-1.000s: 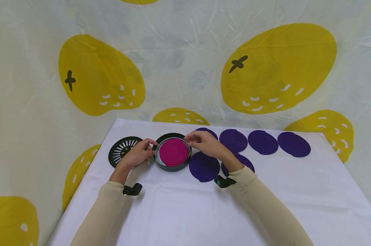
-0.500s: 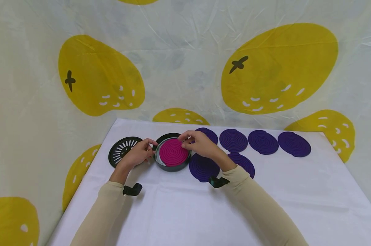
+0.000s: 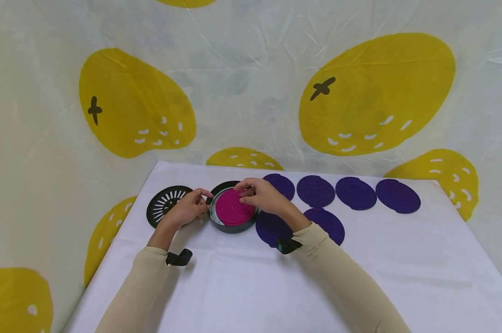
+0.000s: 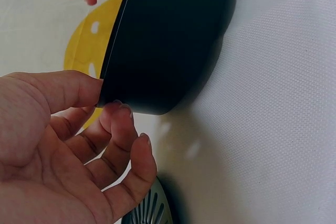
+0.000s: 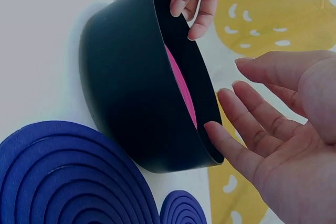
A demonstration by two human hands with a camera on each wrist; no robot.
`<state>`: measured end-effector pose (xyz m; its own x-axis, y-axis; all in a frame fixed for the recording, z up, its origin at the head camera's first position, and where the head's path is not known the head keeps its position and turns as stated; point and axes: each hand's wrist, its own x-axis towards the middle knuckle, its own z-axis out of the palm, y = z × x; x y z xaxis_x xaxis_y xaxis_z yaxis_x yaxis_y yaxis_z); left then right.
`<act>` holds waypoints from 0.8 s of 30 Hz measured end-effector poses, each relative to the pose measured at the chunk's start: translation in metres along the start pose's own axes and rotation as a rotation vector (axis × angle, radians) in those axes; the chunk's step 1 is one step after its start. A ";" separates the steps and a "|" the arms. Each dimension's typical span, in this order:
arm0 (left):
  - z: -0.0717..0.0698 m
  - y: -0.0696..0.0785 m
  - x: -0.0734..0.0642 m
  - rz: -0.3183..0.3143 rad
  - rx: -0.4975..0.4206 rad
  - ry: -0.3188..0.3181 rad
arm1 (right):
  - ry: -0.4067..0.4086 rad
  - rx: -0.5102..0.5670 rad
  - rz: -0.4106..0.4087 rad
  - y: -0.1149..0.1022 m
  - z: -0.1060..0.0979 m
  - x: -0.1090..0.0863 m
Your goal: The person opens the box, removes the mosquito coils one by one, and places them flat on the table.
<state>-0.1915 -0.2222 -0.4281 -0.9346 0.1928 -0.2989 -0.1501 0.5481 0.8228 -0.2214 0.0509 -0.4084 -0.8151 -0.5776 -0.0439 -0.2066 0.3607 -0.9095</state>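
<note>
A black round coaster holder (image 3: 234, 229) sits toward the back left of the table, with a pink spiral-grooved coaster (image 3: 234, 210) inside it. My left hand (image 3: 185, 209) pinches the holder's left rim; in the left wrist view the thumb lies at the rim and the fingers curl by the outer wall (image 4: 163, 45). Over the pink coaster's upper right part, my right hand (image 3: 268, 196) has its fingers loosely spread. In the right wrist view, those fingers (image 5: 236, 153) are by the near rim, gripping nothing, and a pink edge shows low inside the holder.
A black slotted lid (image 3: 155, 210) lies left of the holder, partly behind my left hand. Several purple spiral coasters (image 3: 316, 190) lie flat to the right, two of them in a nearer row. A fruit-print cloth (image 3: 251, 101) hangs behind the white table (image 3: 234, 286).
My right hand has moved left from the holder's right rim to over the pink coaster. The left hand keeps its place on the rim, and the holder and coasters have stayed put.
</note>
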 end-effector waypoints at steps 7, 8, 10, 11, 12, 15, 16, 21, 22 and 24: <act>0.000 0.001 -0.002 -0.003 -0.006 -0.004 | -0.021 -0.022 0.020 -0.001 0.005 0.005; 0.000 0.001 -0.002 -0.003 -0.005 -0.005 | -0.022 -0.031 0.015 0.000 0.006 0.006; 0.000 0.001 -0.002 -0.002 -0.006 -0.005 | -0.020 -0.048 0.002 0.002 0.008 0.009; 0.000 0.000 -0.002 0.000 -0.007 -0.004 | -0.017 -0.061 -0.008 0.002 0.008 0.010; 0.000 0.000 -0.002 0.002 -0.006 -0.003 | -0.013 -0.073 -0.012 0.003 0.009 0.011; 0.000 0.000 -0.002 0.009 -0.002 0.000 | -0.001 -0.122 -0.026 0.003 0.012 0.014; 0.000 0.000 -0.001 0.011 -0.002 0.001 | 0.003 -0.135 -0.026 0.003 0.013 0.015; 0.000 0.000 -0.001 0.011 -0.007 -0.004 | -0.001 -0.170 -0.002 0.004 0.019 0.019; 0.000 0.000 -0.001 0.011 -0.007 -0.005 | -0.001 -0.170 0.004 0.005 0.021 0.020; 0.000 0.000 -0.001 0.012 -0.006 -0.008 | 0.010 -0.172 0.013 0.005 0.024 0.020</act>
<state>-0.1901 -0.2219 -0.4277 -0.9338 0.2062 -0.2925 -0.1405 0.5405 0.8295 -0.2260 0.0234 -0.4235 -0.8233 -0.5654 -0.0506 -0.2847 0.4884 -0.8249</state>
